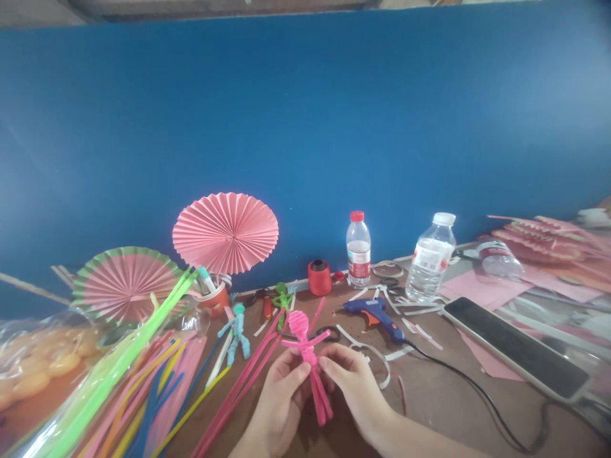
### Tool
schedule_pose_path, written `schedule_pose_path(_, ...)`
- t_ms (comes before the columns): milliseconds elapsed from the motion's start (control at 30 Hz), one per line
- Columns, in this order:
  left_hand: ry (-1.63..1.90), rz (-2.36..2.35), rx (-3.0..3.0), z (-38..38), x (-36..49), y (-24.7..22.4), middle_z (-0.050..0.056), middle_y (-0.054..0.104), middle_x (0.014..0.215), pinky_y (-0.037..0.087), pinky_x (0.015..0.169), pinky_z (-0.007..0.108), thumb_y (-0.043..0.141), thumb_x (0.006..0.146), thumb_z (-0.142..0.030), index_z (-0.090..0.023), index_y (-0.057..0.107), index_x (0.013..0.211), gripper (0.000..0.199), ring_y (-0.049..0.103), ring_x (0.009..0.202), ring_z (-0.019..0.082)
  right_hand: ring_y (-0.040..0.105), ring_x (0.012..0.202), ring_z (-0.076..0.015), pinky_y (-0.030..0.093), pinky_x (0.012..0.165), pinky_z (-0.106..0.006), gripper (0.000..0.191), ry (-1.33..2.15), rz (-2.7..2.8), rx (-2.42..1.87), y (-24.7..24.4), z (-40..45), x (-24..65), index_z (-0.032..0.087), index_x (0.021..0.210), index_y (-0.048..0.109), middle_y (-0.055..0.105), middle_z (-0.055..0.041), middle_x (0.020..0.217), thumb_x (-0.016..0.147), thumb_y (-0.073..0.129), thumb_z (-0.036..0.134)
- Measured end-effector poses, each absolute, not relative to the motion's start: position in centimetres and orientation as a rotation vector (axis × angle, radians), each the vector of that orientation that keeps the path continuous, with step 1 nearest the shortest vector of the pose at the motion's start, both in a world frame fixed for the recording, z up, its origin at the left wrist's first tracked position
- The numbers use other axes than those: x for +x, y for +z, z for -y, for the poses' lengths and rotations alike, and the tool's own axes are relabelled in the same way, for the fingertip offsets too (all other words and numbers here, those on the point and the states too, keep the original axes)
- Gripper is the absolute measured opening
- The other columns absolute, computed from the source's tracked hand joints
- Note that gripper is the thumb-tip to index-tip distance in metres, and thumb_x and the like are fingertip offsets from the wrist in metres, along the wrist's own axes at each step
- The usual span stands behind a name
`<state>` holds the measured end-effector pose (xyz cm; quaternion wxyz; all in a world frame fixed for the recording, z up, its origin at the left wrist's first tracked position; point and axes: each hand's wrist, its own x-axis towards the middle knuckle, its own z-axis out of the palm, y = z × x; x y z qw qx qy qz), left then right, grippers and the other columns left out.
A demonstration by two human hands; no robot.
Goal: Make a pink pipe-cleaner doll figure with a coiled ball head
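Note:
A pink pipe-cleaner doll (pixel 299 326) with a round coiled head, stick arms and two legs stands upright between my hands. My left hand (pixel 284 389) pinches its waist from the left, thumb on the front. From the other side my right hand (pixel 352 380) grips the same waist with thumb and fingers. Loose pink pipe cleaners (pixel 248 380) lie just left of my left hand. Farther back are a light blue pipe-cleaner doll (pixel 237 334) and a green pipe-cleaner figure (pixel 282 299).
A blue glue gun (pixel 377 313) with a black cord lies at right, among white paper strips. Behind stand two water bottles (pixel 358 254) and a red thread spool (pixel 319 278). A phone (pixel 518 346) is far right. Pink paper fans (pixel 226 232) and green pipe cleaners (pixel 121 362) occupy the left.

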<state>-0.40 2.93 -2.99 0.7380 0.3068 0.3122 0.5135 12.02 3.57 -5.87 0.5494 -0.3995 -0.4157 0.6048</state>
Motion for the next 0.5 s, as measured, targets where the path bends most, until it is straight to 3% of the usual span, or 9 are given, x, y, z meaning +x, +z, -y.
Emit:
schedule_pose_path(167,1.086,-0.669,0.701,-2.7,-0.5,-2.9,0.005,0.069,0.083,0.048,0.077,0.030,0.062,0.075,-0.010,-0.017,0.064,0.095,0.021,0.064,0.084,0.019,0.033,0.042,-0.0054,0.023,0.043,-0.018,0.025,1.511,0.874,-0.926,-5.8,-3.8,12.0,0.014,0.055,0.054,0.043,0.0072,0.043,0.067,0.067,0.030)
schedule_pose_path(500,1.145,-0.696,0.777,-3.1,-0.8,-4.4,0.005,0.068,0.085,0.047,0.079,0.032,0.061,0.077,-0.012,-0.017,0.064,0.089,0.013,0.061,0.090,0.019,0.039,0.045,-0.0070,0.030,0.045,-0.019,0.033,1.498,0.892,-1.018,-6.1,-4.1,11.8,0.014,0.058,0.053,0.050,0.0042,0.050,0.063,0.069,0.042)
